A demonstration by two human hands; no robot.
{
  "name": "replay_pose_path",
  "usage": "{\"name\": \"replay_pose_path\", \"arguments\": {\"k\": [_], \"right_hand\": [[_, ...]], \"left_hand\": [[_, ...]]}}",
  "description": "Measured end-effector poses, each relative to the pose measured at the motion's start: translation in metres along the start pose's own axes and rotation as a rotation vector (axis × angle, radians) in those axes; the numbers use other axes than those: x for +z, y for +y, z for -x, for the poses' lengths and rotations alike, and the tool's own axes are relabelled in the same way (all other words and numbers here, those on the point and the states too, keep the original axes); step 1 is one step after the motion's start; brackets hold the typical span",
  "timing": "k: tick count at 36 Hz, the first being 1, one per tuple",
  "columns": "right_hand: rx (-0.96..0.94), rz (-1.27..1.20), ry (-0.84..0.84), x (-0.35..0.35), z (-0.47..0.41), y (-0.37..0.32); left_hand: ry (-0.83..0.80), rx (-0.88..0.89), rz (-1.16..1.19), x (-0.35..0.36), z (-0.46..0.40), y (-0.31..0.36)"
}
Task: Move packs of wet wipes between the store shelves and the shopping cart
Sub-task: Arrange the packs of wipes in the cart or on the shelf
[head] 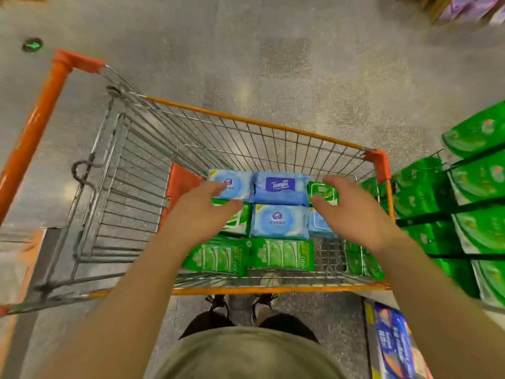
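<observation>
Neither hand grips anything: my left hand (200,212) and right hand (352,207) hover spread and relaxed over the orange-rimmed wire shopping cart (246,123). Soft plastic wet-wipe packs lie flat on its floor in rows: a dark-blue-labelled Tempo pack (280,187), pale blue packs (278,221), glossy green packs (282,254). My right fingertips are nearest a small green pack (325,191); contact is unclear. To lift well, I judge, pinch one pack by its long edges. More green packs fill the shelves (481,187) at right.
</observation>
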State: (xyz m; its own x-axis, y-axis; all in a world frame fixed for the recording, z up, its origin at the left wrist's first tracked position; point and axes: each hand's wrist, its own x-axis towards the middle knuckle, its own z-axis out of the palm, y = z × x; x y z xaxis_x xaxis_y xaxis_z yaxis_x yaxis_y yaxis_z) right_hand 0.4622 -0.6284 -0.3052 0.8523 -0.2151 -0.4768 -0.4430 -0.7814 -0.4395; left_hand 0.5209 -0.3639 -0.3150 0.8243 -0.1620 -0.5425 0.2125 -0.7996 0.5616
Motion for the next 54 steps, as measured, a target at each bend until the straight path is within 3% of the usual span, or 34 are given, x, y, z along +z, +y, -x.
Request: {"name": "replay_pose_path", "arguments": {"k": [8, 21, 35, 45, 54], "right_hand": [[0.132, -0.055, -0.058, 0.04, -0.04, 0.011], [0.487, -0.192, -0.269, 0.125, -0.076, 0.09], [0.672, -0.306, -0.519, 0.173, -0.093, 0.138], [0.722, -0.677, -0.593, 0.201, -0.107, 0.153], [0.681, -0.782, -0.66, 0.2, -0.113, 0.162]], "left_hand": [[-0.141, -0.113, 0.021, 0.026, -0.052, -0.027], [-0.461, -0.352, 0.005, 0.138, -0.108, -0.06], [-0.428, -0.557, 0.23, 0.203, -0.112, -0.056], [-0.414, -0.537, 0.16, 0.214, -0.12, -0.061], [-0.412, -0.481, 0.051, 0.231, -0.131, -0.059]]}}
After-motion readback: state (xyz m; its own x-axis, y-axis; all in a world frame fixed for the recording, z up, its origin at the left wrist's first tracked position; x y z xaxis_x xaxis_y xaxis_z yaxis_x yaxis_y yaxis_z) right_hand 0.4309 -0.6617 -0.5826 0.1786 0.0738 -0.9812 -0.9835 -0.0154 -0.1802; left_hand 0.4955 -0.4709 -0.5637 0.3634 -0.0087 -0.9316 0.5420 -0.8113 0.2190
